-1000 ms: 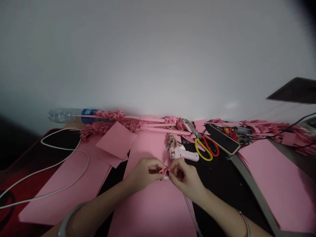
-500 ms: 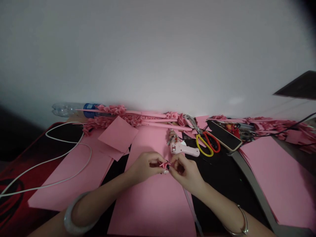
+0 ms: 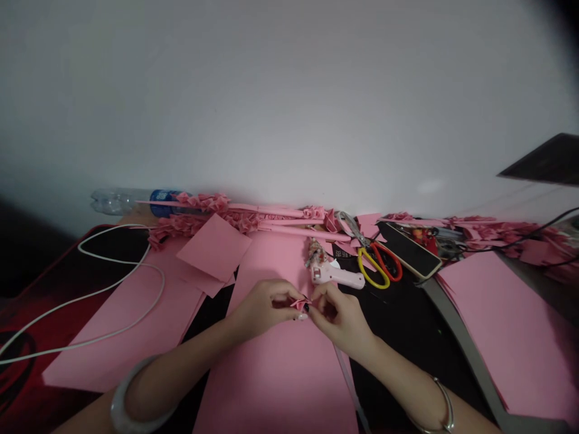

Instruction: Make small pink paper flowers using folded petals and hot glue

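Observation:
A small folded pink paper flower [image 3: 299, 304] is pinched between the fingertips of both hands, above a long pink paper sheet [image 3: 275, 380]. My left hand [image 3: 265, 304] is closed on its left side, thumb below and fingers above. On the other side my right hand [image 3: 341, 313] grips it with thumb and index finger, the rest of the fingers curled. The fingertips partly cover the flower. Just beyond my right hand lies a pale pink hot glue gun [image 3: 337, 276], its nozzle end crusted. Scissors [image 3: 380, 265] with yellow and red handles rest to its right.
Paper flower stems [image 3: 280, 220] line the wall beside a plastic bottle [image 3: 120, 201]. A phone [image 3: 409, 250] lies behind the scissors. Pink sheets [image 3: 511, 331] are stacked at right, and a square paper [image 3: 215, 247] at left. A white cable [image 3: 90, 307] loops across the left side.
The view has shifted very slightly. Both hands stay in nearly the same place, still pinching the paper flower, which appears barely turned.

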The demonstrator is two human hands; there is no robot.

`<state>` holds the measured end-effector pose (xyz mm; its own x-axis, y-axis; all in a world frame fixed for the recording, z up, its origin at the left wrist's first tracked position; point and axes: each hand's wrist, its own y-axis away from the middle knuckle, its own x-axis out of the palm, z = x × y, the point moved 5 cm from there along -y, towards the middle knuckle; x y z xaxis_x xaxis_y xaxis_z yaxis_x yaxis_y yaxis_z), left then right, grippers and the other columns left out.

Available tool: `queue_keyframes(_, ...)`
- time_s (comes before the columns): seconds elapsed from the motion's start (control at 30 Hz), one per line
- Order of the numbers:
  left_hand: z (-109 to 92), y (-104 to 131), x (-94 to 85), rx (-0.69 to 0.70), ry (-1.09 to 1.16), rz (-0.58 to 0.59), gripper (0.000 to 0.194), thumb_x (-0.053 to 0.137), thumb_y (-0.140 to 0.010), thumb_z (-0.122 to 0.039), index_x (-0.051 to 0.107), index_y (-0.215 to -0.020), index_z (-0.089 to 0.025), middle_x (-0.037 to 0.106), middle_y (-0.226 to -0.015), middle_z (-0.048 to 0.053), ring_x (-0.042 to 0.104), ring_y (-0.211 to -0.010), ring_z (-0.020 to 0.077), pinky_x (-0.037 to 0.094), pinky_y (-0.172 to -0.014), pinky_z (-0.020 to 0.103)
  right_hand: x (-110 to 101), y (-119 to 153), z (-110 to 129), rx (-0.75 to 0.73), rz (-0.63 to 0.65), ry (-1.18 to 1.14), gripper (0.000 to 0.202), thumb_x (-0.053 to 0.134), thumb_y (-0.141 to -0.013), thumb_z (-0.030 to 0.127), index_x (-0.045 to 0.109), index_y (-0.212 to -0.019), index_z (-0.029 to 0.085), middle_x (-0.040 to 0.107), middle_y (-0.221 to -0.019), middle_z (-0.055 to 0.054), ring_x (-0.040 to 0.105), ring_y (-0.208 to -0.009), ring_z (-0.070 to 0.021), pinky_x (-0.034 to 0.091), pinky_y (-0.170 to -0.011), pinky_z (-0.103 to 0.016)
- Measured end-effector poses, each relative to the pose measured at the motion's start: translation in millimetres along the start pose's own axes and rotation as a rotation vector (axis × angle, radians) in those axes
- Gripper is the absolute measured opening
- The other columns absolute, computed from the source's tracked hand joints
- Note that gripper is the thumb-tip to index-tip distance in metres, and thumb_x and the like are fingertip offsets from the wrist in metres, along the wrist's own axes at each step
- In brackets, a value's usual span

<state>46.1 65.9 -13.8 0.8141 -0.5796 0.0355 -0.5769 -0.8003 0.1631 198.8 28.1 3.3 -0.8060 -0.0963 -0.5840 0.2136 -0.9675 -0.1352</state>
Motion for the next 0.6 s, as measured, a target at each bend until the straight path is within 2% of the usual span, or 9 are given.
queue_keyframes(0.23, 2.7, 0.4, -1.3, 0.019, -0.051, -0.011, 0.016, 0.075, -0.069, -0.023, 0.07, -0.08, -0.013, 0.071, -0.078, 0.004, 0.065, -0.076, 0.0176, 0.051, -0.07, 0.027, 0.2, -2.3, 1.6, -0.017, -0.009, 0.002, 0.008, 0.055, -0.081, 0.017, 0.049, -0.081, 0.023, 0.048, -0.056, 0.005, 0.046, -0.046, -0.0122, 0.035, -0.045, -0.024)
queue_keyframes(0.4, 4.4, -0.5, -0.1, 0.014, -0.03, 0.007, 0.016, 0.073, -0.07, -0.021, 0.071, -0.084, -0.013, 0.073, -0.086, 0.005, 0.067, -0.082, 0.0187, 0.051, -0.077, 0.029, 0.5, -0.9, 1.6, -0.013, -0.006, 0.01, 0.006, 0.056, -0.083, 0.018, 0.051, -0.084, 0.022, 0.047, -0.058, 0.006, 0.046, -0.048, -0.0117, 0.036, -0.047, -0.023)
queue_keyframes(0.6, 2.2, 0.5, 0.4, -0.015, -0.046, 0.003, 0.014, 0.072, -0.069, -0.02, 0.07, -0.082, -0.013, 0.072, -0.078, 0.004, 0.065, -0.075, 0.017, 0.05, -0.07, 0.027, 1.1, -0.6, 1.0, -0.009, -0.001, 0.006, 0.005, 0.055, -0.083, 0.018, 0.051, -0.082, 0.021, 0.046, -0.058, 0.006, 0.046, -0.048, -0.0119, 0.036, -0.047, -0.022)
